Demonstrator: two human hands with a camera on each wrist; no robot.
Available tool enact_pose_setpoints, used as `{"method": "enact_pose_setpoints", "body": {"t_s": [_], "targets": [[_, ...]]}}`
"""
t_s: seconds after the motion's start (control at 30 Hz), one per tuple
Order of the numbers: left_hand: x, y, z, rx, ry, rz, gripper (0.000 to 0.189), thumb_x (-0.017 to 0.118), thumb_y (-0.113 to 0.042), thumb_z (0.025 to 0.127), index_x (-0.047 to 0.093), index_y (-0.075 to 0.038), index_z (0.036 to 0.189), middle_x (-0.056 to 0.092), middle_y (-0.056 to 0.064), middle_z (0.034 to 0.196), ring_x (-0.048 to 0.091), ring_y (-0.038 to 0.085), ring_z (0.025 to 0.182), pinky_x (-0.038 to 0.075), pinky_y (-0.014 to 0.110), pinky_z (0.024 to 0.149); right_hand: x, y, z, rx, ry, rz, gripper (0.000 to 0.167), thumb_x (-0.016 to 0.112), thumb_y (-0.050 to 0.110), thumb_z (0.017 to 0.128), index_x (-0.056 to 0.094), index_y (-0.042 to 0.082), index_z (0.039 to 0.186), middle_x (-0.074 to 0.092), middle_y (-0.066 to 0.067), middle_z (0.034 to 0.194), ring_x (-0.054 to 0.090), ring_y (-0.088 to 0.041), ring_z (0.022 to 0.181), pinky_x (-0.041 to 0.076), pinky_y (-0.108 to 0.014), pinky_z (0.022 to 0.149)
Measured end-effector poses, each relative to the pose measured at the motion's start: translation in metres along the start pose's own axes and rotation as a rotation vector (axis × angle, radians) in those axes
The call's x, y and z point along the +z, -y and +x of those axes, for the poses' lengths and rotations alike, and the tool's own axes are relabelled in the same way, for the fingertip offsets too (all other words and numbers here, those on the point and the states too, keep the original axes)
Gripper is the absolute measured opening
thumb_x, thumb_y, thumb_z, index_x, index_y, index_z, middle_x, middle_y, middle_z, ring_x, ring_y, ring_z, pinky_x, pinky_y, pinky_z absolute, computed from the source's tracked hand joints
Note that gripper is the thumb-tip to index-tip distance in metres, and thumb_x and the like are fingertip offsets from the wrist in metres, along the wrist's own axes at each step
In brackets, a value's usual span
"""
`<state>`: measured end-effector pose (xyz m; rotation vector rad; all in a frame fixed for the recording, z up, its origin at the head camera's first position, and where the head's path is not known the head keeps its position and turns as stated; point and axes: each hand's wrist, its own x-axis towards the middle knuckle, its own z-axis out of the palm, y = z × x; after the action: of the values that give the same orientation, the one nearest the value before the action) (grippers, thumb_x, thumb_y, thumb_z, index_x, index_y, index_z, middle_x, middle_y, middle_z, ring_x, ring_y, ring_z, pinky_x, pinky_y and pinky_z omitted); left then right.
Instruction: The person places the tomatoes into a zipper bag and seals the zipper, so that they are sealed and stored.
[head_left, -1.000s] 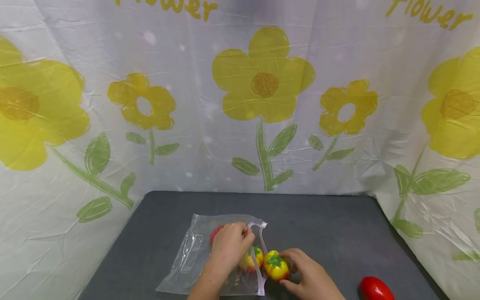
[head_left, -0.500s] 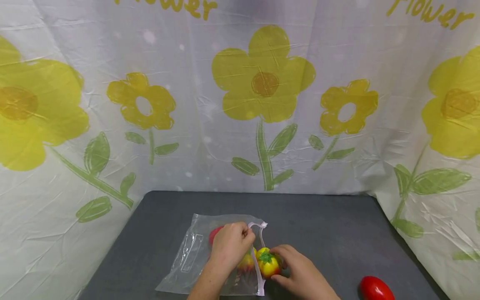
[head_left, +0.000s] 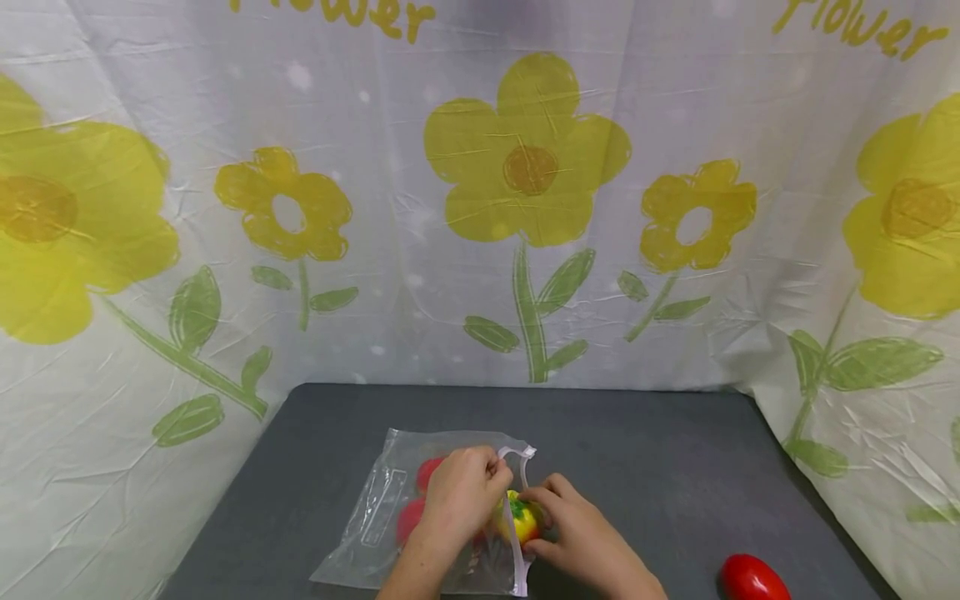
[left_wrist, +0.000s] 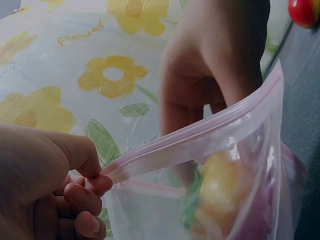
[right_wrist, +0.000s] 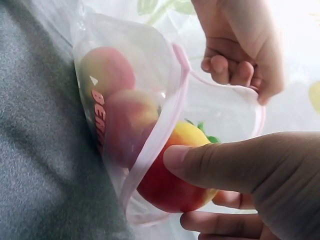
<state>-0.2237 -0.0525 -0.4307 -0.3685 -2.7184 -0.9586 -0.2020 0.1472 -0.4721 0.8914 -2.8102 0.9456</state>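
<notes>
Rn L hand [head_left: 465, 493] pinches the clear zip bag [head_left: 382, 512] by its rim, prob. to spread the mouth. R hand [head_left: 581, 529] grasps the yellow-red fruit [right_wrist: 175, 192], thumb one side, fingers opp., partly inside bag's mouth; side grip presumably leaves the leading end free to go past the rim. Reddish pcs [head_left: 410, 518] sit deeper in bag. Red oval item [head_left: 753, 577] lies right of bag, well apart, untouched.

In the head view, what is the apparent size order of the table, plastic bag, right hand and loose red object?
Largest to smallest:
table
plastic bag
right hand
loose red object, partly cut off
</notes>
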Motion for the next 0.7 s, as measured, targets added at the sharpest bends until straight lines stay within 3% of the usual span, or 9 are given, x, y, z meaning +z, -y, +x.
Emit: {"method": "enact_pose_setpoints", "body": {"t_s": [0.4, 0.7], "targets": [[-0.0002, 0.0014, 0.001, -0.017, -0.007, 0.018, 0.032, 0.063, -0.02, 0.084, 0.045, -0.019, 0.058, 0.032, -0.01, 0.053, 0.032, 0.008, 0.048, 0.026, 0.026, 0.046, 0.0072, -0.0007, 0.0108, -0.048, 0.053, 0.077, 0.046, 0.084, 0.011, 0.083, 0.066, 0.008, 0.126, 0.052, 0.005, 0.105, 0.061, -0.01, 0.084, 0.052, -0.027, 0.072], [-0.0009, 0.0027, 0.0009, -0.001, -0.012, 0.009, 0.035, 0.06, -0.015, 0.084, 0.038, -0.018, 0.057, 0.026, -0.01, 0.053, 0.025, 0.007, 0.049, 0.021, 0.026, 0.047, 0.0084, -0.0053, 0.0043, -0.074, 0.085, 0.228, 0.043, 0.062, -0.015, 0.089, 0.061, 0.006, 0.126, 0.064, -0.002, 0.109, 0.069, -0.02, 0.096, 0.056, -0.03, 0.081]]}}
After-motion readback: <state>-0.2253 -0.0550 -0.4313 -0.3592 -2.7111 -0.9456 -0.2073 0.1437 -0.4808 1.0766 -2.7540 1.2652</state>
